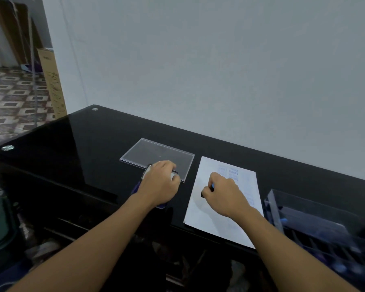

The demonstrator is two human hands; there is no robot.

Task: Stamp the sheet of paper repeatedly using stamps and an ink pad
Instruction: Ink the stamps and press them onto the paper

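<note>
Single head-worn wide-angle view, looking forward and down at the near table [89, 144] against a wall [219, 70].

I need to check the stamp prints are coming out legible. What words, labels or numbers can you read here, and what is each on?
Blue stamp prints on the sheet of paper: rows of short capital words, too blurred to read.
Dark label on the cardboard box: too small to read.
Stamp in the right hand: no text visible.
</note>
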